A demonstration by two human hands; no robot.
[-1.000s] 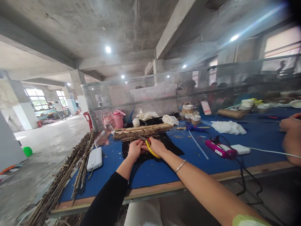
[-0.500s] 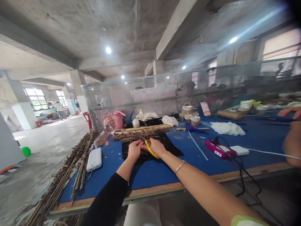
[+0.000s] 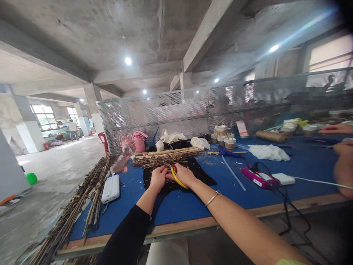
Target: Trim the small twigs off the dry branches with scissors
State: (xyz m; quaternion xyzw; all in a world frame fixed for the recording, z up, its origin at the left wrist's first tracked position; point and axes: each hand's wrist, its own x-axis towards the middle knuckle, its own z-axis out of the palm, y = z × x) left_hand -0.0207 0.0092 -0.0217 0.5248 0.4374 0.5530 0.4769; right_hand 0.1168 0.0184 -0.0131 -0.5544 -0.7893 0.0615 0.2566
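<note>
Over a black cloth (image 3: 202, 176) on the table, my two hands work close together. My right hand (image 3: 182, 174) is closed around pruning shears (image 3: 180, 181) with yellow handles and a bit of red. Their dark blades point away, up and to the left, towards a bundle of thin twigs (image 3: 165, 159). Close beside the blades, my left hand (image 3: 158, 178) has its fingers pinched together. What lies between them is too small to make out. Small bits of twig and debris are scattered on the cloth.
Long dry stalks (image 3: 82, 195) hang over the table's left edge beside a white power bank (image 3: 110, 188). Pink bottles (image 3: 139, 141) stand at the back before a perforated metal screen (image 3: 176, 108). Right lie a blue glue gun (image 3: 230, 153), a magenta power strip (image 3: 259, 178) and a co-worker's hands (image 3: 343, 147).
My hands stay nearly in place, with the shears still in the right one. The view has shifted slightly. At the far right, the co-worker's hands have moved.
</note>
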